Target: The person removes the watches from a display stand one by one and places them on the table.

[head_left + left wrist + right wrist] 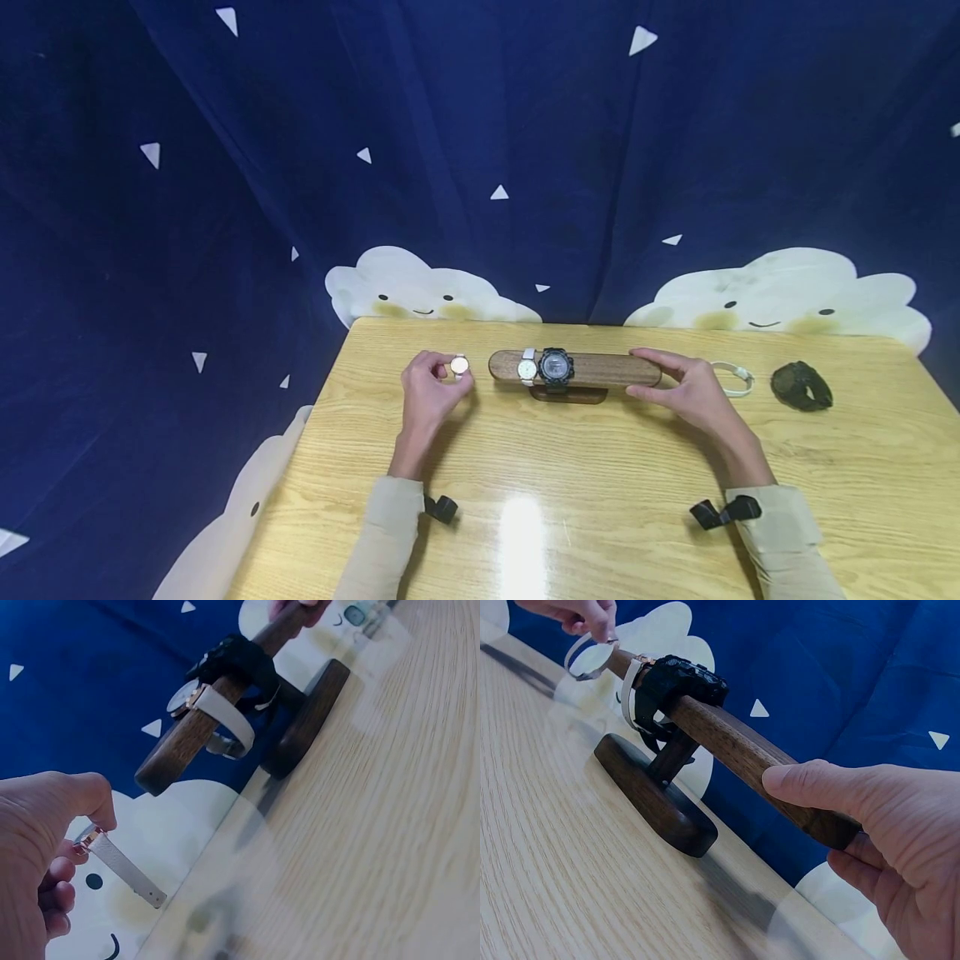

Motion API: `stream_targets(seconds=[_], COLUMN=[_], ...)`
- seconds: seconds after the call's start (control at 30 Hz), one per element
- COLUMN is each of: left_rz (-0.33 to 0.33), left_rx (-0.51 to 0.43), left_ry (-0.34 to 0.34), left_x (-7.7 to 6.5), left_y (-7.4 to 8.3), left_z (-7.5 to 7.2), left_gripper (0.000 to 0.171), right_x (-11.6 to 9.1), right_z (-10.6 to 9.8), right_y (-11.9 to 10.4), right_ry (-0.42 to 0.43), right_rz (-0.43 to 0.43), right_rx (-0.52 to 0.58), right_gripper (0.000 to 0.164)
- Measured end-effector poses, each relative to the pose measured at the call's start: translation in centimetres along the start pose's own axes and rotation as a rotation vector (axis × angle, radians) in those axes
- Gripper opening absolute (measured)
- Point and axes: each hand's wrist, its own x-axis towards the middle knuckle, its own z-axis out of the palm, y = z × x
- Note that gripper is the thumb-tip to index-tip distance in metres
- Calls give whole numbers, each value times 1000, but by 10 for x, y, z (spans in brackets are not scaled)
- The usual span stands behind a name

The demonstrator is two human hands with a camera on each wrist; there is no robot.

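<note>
A wooden watch stand [611, 369] with a T-shaped bar on an oval base carries a white-strapped wristwatch [527, 367] and, right beside it, a chunky black wristwatch [556, 366]. My right hand [686, 387] grips the bar's right end, thumb on the near side and fingers on the far side. Left of the bar, my left hand [431, 387] pinches a small round wristwatch [460, 365] by its case between thumb and finger. In the left wrist view its pale strap [127, 871] hangs down, apart from the stand.
Right of my right hand, a white wristwatch [738, 379] lies on the wooden table [600, 500]. Farther right is a dark watch with a wide looped strap [801, 386]. A blue curtain [480, 125] with white clouds stands behind the table's back edge.
</note>
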Motion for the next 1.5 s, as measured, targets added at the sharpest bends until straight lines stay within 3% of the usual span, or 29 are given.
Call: stream_targets(seconds=[0.5,0.8,0.9,1.1,1.37,1.5], left_rz=[-40,-99,-65,86,109,169], left_rx=[171,258,286,391,452,503], left_ry=[-56,-154,-167,-142,-157,-144], left_x=[2,-2,-3,-6,-10,-12], left_y=[-9,-12,-12,-12,-15,-16], left_z=[-6,-3,0,4,10,14], left_gripper=[20,29,28,21,19,17], right_x=[1,0,1,1,0,0], right_z=[0,1,1,1,0,0], right_y=[4,6,7,7,2,3], right_ry=[21,6,11,10,-1,11], right_rz=[25,-11,3,8,0,28], right_rx=[25,18,24,38,8,3], right_gripper=[57,57,57,58,57,57])
